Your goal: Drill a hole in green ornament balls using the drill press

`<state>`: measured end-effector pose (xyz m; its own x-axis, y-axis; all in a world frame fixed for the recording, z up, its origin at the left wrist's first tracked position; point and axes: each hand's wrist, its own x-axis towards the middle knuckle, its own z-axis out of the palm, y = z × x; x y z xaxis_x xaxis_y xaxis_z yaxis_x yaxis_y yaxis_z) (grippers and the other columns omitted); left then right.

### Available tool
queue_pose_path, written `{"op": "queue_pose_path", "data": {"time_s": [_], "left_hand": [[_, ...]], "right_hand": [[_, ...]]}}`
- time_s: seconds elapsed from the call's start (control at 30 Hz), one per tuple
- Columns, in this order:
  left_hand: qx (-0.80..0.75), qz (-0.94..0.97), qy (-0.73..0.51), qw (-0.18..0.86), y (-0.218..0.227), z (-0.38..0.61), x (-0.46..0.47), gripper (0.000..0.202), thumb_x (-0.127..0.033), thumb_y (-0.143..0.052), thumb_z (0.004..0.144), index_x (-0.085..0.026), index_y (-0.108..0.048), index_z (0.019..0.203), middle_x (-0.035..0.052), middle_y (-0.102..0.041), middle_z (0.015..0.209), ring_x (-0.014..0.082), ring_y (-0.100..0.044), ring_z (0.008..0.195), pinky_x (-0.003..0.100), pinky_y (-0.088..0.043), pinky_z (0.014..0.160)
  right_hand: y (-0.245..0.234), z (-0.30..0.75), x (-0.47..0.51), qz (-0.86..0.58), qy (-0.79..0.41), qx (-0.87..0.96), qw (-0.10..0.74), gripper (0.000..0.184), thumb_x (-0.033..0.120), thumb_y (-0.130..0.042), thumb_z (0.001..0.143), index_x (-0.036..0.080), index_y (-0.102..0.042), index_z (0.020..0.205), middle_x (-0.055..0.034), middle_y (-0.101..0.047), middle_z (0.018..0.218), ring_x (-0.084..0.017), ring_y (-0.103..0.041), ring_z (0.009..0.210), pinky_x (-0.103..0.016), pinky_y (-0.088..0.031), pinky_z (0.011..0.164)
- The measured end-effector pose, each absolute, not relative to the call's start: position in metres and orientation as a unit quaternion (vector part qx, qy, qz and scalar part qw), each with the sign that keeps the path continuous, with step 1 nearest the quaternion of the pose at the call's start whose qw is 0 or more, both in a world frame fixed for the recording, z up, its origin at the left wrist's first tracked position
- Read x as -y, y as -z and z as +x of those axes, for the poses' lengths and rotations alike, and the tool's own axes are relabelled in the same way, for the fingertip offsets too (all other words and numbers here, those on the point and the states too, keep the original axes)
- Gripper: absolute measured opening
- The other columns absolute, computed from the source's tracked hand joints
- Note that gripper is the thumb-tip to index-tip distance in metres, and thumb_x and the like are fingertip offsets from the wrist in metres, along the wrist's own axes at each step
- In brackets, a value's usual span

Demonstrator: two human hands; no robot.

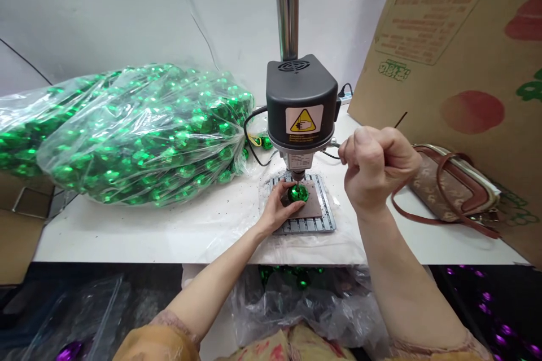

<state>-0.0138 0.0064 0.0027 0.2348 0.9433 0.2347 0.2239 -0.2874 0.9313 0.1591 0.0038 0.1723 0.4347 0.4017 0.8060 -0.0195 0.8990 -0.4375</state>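
My left hand [280, 208] grips a shiny green bauble [298, 193] from the side and presses it onto a brown pad [312, 200]. The pad lies on the slotted metal base [303, 226] of a small black bench drill [301, 101], and the drill's bit tip sits just above the bauble. My right hand [376, 166] is raised in a fist to the right of the drill, away from the base. A thin dark wire [400, 119] sticks out of that fist.
A large clear plastic bag of green baubles [139, 135] fills the table's left side. A patterned handbag [453, 186] lies at the right, before a cardboard panel [457, 51]. Below the white table's front edge [127, 259] is a plastic bag holding green baubles [296, 293].
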Motion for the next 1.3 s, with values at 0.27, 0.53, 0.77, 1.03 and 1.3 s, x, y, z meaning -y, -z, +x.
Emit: {"op": "queue_pose_path", "data": {"time_s": [0.27, 0.53, 0.77, 1.03, 1.3], "left_hand": [[-0.423, 0.677, -0.440, 0.411, 0.001, -0.014, -0.008, 0.051, -0.043, -0.082, 0.082, -0.022, -0.061, 0.124, 0.0100, -0.063, 0.131, 0.0297, -0.056, 0.131, 0.046, -0.037, 0.116], [-0.429, 0.673, -0.443, 0.408, 0.001, -0.014, -0.007, 0.050, -0.044, -0.082, 0.081, -0.024, -0.063, 0.123, 0.0090, -0.063, 0.129, 0.0294, -0.056, 0.130, 0.044, -0.039, 0.115], [-0.422, 0.675, -0.446, 0.410, 0.001, -0.014, -0.007, 0.051, -0.044, -0.082, 0.082, -0.023, -0.062, 0.124, 0.0100, -0.063, 0.129, 0.0298, -0.056, 0.129, 0.046, -0.039, 0.115], [-0.426, 0.671, -0.452, 0.406, 0.003, -0.013, -0.008, 0.051, -0.045, -0.082, 0.081, -0.023, -0.062, 0.123, 0.0093, -0.064, 0.128, 0.0294, -0.056, 0.129, 0.045, -0.039, 0.114], [-0.439, 0.654, -0.460, 0.409, -0.001, -0.010, -0.005, 0.051, -0.045, -0.083, 0.079, -0.022, -0.064, 0.120, 0.0090, -0.065, 0.125, 0.0285, -0.061, 0.123, 0.042, -0.045, 0.109]], "right_hand": [[-0.156, 0.158, -0.006, -0.147, -0.094, 0.510, 0.842, 0.050, 0.024, -0.066, 0.086, 0.019, -0.027, 0.056, 0.0078, -0.028, 0.047, -0.004, -0.027, 0.041, -0.026, -0.025, 0.041], [-0.141, 0.156, -0.008, -0.127, -0.051, 0.512, 0.848, 0.046, 0.015, -0.062, 0.086, 0.018, -0.024, 0.059, 0.0076, -0.027, 0.050, -0.002, -0.024, 0.042, -0.022, -0.024, 0.042], [-0.133, 0.158, -0.005, -0.118, -0.040, 0.534, 0.837, 0.045, 0.015, -0.059, 0.085, 0.017, -0.023, 0.059, 0.0074, -0.028, 0.052, -0.002, -0.024, 0.043, -0.023, -0.028, 0.043], [-0.123, 0.159, -0.006, -0.099, -0.041, 0.540, 0.835, 0.042, 0.013, -0.059, 0.083, 0.018, -0.026, 0.057, 0.0072, -0.031, 0.051, -0.003, -0.027, 0.043, -0.025, -0.032, 0.045], [-0.153, 0.156, -0.001, -0.186, -0.092, 0.492, 0.845, 0.049, 0.021, -0.064, 0.085, 0.020, -0.026, 0.054, 0.0088, -0.026, 0.045, -0.004, -0.025, 0.039, -0.026, -0.029, 0.042]]}}
